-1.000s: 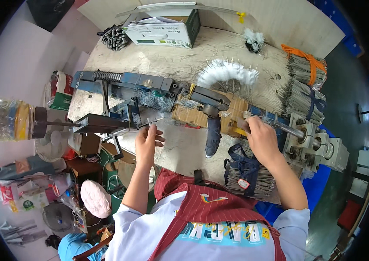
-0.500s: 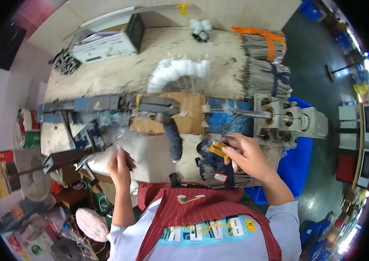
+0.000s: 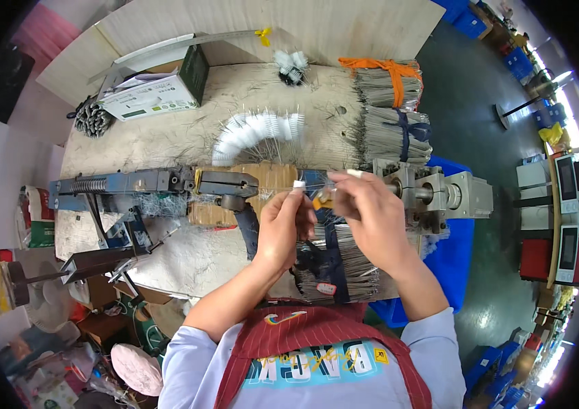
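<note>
Both my hands meet over the right half of the blue bench machine (image 3: 141, 178). My left hand (image 3: 281, 228) is closed in a pinch, with white at the thumb tip; what it pinches is too small to make out. Beside it, my right hand (image 3: 375, 218) curls around a small yellow tool (image 3: 323, 199), mostly hidden by blurred fingers; one finger wears a white wrap. The machine's metal jaws (image 3: 227, 183) lie left of my hands, above a dark wrapped handle (image 3: 247, 228). To the right is its shaft and bearing block (image 3: 433, 191).
Behind the machine, white coil-like brushes with wire stems (image 3: 257, 129) lie in an arc. Tied wire bundles (image 3: 392, 129) line the bench's right side, and another bundle (image 3: 354, 266) lies near me. A white carton (image 3: 153, 95) stands back left. A blue bin (image 3: 458, 273) is at the right.
My left hand has moved right and up, from beside the lever to the machine's middle. My right hand, with the yellow tool, has moved up to meet it. The view has shifted slightly.
</note>
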Motion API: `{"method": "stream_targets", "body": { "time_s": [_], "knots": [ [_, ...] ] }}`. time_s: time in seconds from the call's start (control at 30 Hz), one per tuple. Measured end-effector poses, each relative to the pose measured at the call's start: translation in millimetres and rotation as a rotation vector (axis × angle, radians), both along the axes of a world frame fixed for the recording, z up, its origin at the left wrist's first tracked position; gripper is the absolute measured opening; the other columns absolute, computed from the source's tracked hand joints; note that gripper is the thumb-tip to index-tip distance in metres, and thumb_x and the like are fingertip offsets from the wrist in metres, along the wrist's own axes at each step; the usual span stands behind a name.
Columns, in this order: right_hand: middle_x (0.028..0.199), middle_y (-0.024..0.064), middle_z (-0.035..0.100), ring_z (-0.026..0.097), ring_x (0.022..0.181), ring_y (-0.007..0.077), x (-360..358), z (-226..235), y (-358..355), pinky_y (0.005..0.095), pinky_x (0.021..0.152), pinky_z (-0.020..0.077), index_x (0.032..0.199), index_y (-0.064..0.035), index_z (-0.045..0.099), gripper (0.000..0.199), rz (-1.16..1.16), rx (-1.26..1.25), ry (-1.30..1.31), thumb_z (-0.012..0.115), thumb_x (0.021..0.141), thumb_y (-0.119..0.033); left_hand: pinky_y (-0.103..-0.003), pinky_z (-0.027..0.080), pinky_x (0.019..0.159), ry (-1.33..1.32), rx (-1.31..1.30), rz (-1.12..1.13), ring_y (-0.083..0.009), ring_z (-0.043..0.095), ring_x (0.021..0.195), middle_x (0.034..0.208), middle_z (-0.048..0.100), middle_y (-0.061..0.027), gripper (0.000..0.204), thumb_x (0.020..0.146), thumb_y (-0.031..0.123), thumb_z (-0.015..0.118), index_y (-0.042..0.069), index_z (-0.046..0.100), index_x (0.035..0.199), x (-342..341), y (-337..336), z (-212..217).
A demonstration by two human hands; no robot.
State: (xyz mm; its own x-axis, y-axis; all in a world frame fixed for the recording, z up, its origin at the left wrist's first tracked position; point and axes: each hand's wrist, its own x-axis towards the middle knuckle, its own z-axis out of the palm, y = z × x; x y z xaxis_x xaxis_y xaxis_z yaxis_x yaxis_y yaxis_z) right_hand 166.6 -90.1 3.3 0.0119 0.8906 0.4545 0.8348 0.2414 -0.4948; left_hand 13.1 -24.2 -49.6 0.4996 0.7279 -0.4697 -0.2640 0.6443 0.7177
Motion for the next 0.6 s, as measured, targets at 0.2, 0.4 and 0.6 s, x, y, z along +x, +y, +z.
{"method": "stream_targets", "body": {
  "time_s": [0.2, 0.4, 0.6],
  "knots": [
    [0.114, 0.0118, 0.068, 0.066, 0.104, 0.0251, -4, 2, 6, 0.0311, 0.067, 0.0597, 0.098, 0.0004, 0.06, 0.023, 0.182, -0.036, -0.547, 0.071, 0.079, -0.008, -0.021, 0.039, 0.048, 0.077, 0.233, 0.077, -0.0044, 0.046, 0.055, 0.074, 0.059, 0.001, 0.031, 0.103, 0.029, 0.049, 0.004, 0.061, 0.089, -8, -6, -17],
    [0.079, 0.0134, 0.065, 0.066, 0.076, 0.0328, 13, 16, 49, 0.0431, 0.064, 0.0515, 0.093, -0.0072, 0.061, 0.012, 0.038, -0.189, -0.157, 0.064, 0.083, -0.012, -0.022, 0.042, 0.048, -0.007, 0.193, 0.067, -0.0121, 0.057, 0.054, 0.071, 0.063, -0.0055, 0.031, 0.104, 0.028, 0.047, 0.002, 0.06, 0.094, -9, -7, -15],
    [0.073, 0.0162, 0.066, 0.065, 0.075, 0.0385, 4, 1, 91, 0.0496, 0.065, 0.0501, 0.086, -0.0067, 0.061, 0.015, 0.272, -0.541, -0.192, 0.059, 0.088, -0.021, -0.023, 0.043, 0.043, -0.021, 0.112, 0.075, -0.0141, 0.056, 0.047, 0.066, 0.061, -0.0073, 0.034, 0.104, 0.031, 0.046, 0.002, 0.058, 0.092, -9, -10, -9]
  ]
}}
